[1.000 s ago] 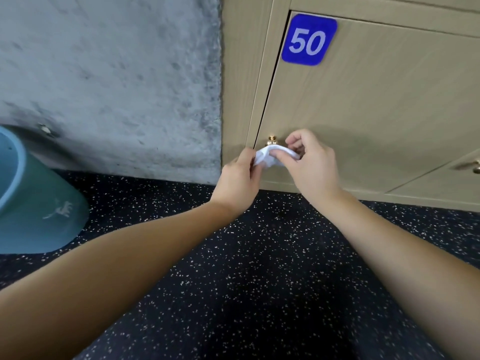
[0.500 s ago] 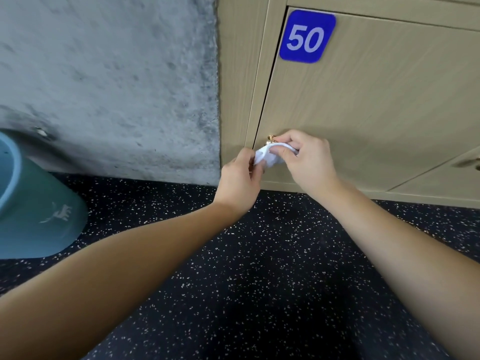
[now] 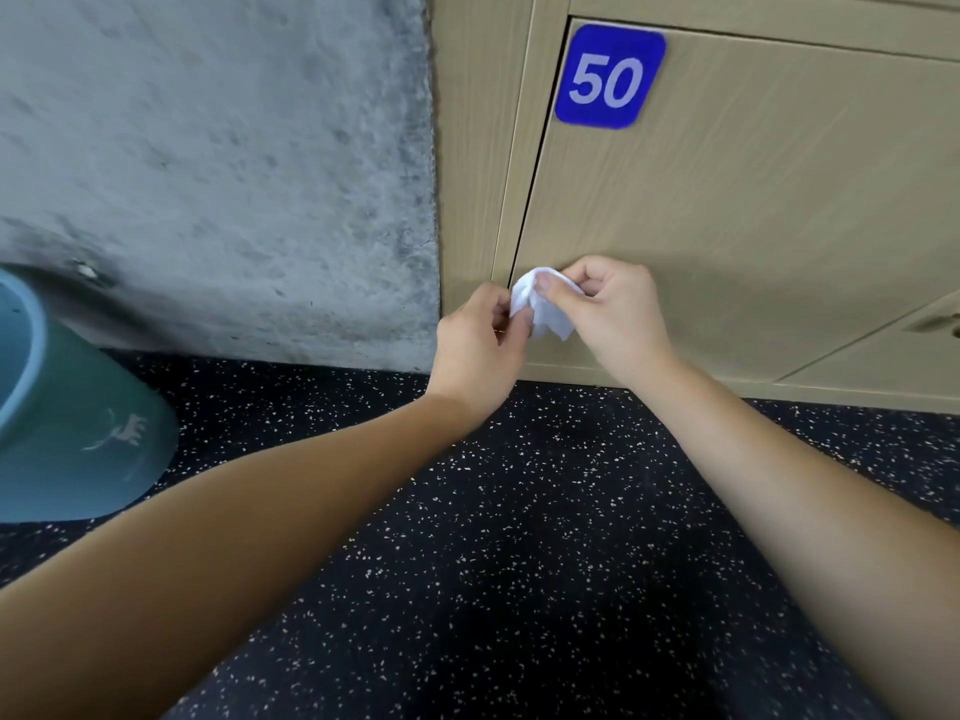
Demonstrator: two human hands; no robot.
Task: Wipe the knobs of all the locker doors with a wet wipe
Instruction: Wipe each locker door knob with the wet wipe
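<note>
Down low by the floor, both hands meet at the left edge of the locker door [image 3: 727, 226], the one with the blue number plate [image 3: 609, 76] reading 50. A white wet wipe [image 3: 540, 304] is bunched up between them, held against the door near its lower left corner. The right hand [image 3: 615, 314] has its thumb and curled fingers pinching the upper part of the wipe, while the left hand [image 3: 475, 345] pinches the wipe's left side with thumb and fingertips. The knob itself is hidden behind the wipe and fingers. Part of another knob [image 3: 953, 327] peeks in at the far right. A teal bucket [image 3: 72, 433] stands on the dark speckled floor [image 3: 519, 563], well to the left, beside the rough grey wall [image 3: 208, 174].
</note>
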